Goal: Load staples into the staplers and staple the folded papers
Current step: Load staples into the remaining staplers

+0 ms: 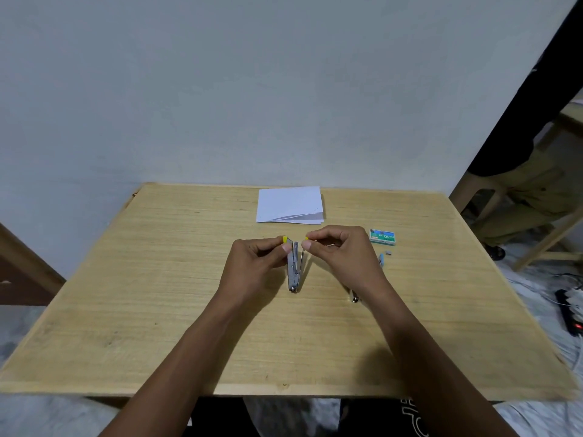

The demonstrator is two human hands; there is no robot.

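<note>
— Where does the single wide-angle view look from?
— From the person's head, above the near edge of the pale wooden counter [142,294]. It faces forward and down, towards the plain grey wall [220,74] behind.
— How near is it?
— Close. Both forearms enter from the bottom edge, and the left hand [258,260] and right hand [344,250] sit mid-frame. The lens bows the counter's edges.
</note>
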